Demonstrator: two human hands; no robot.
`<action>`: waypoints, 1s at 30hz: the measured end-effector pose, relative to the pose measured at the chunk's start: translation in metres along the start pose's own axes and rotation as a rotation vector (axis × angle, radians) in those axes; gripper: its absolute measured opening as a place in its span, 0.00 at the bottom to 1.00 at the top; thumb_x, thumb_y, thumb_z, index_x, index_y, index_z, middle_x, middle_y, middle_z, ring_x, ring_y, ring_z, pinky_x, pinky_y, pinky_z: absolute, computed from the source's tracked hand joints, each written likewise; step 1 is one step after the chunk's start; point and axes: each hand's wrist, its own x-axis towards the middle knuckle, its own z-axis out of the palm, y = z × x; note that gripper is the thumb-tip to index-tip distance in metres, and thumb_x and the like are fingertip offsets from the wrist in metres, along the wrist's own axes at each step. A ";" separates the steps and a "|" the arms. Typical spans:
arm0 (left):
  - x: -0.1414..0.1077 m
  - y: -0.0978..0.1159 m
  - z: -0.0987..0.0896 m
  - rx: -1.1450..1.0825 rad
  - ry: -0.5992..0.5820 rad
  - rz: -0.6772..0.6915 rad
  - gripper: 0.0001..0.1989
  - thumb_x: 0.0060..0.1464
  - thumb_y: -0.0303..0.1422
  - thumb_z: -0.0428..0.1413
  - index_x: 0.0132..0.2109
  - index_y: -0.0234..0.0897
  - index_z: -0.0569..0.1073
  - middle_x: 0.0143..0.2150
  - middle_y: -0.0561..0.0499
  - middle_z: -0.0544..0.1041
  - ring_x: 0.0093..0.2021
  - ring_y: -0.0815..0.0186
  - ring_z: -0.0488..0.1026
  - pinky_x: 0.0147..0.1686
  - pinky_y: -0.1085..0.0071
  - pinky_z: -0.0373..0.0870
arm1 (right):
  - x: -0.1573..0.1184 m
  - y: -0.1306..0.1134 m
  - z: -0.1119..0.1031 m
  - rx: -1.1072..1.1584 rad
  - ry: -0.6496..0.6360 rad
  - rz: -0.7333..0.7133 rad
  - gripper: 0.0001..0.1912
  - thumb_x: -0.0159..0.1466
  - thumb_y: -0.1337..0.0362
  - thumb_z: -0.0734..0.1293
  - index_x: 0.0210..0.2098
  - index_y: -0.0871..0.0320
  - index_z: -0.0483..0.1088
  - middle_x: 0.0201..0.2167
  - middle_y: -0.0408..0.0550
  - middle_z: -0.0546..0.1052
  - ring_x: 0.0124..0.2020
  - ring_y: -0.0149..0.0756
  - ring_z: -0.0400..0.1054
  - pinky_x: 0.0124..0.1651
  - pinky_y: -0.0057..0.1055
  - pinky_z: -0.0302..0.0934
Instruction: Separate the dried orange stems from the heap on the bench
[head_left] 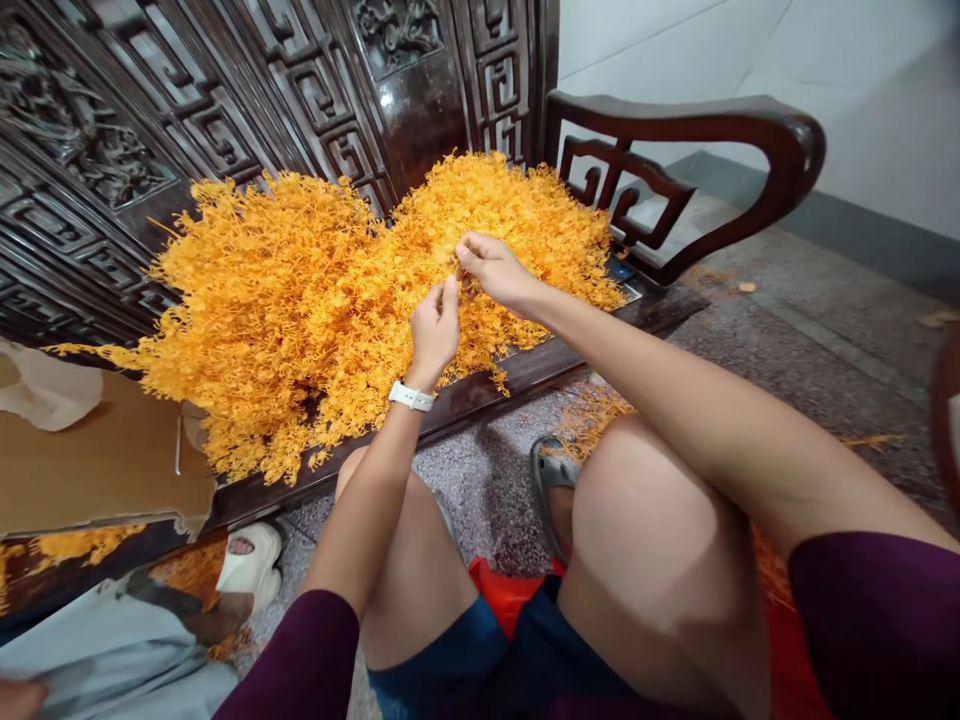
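Two bare hands meet at the centre of the frame over a heap of orange dried sprigs (330, 300), forearms angling in from the lower left and the right. The left hand (433, 333), wearing one white wristwatch (410, 396), points its fingers (448, 296) upward, pinched narrow on a strand; the right hand (495, 272) reaches across, its fingers (471, 250) pinched likewise among the sprigs. The single pile, in two lobes, lies on a carved dark wooden bench (480, 385) — one curved armrest (750, 125) shows at upper right. At lower left are one cardboard sheet (97, 460), a co-worker's pale blue trouser leg (97, 640) and one white slipper (251, 565).
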 end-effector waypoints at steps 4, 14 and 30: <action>0.009 -0.008 0.008 -0.194 0.067 -0.046 0.19 0.64 0.52 0.59 0.37 0.40 0.77 0.35 0.48 0.75 0.33 0.66 0.66 0.35 0.68 0.63 | -0.001 0.003 0.006 -0.072 0.009 0.022 0.16 0.77 0.60 0.61 0.32 0.57 0.61 0.28 0.43 0.65 0.28 0.28 0.61 0.27 0.23 0.58; 0.016 -0.011 -0.005 -0.418 0.256 -0.194 0.17 0.50 0.39 0.72 0.35 0.38 0.72 0.35 0.53 0.73 0.36 0.71 0.69 0.40 0.73 0.65 | -0.003 0.001 0.013 -0.058 0.061 0.161 0.21 0.77 0.45 0.57 0.37 0.55 0.60 0.29 0.41 0.65 0.21 0.27 0.63 0.19 0.24 0.56; 0.019 -0.012 -0.014 -0.834 0.116 -0.578 0.14 0.58 0.42 0.66 0.45 0.38 0.77 0.45 0.45 0.78 0.50 0.61 0.77 0.49 0.67 0.72 | 0.003 0.021 0.009 -0.177 0.022 -0.032 0.11 0.71 0.77 0.60 0.36 0.55 0.61 0.24 0.36 0.62 0.22 0.27 0.56 0.26 0.25 0.51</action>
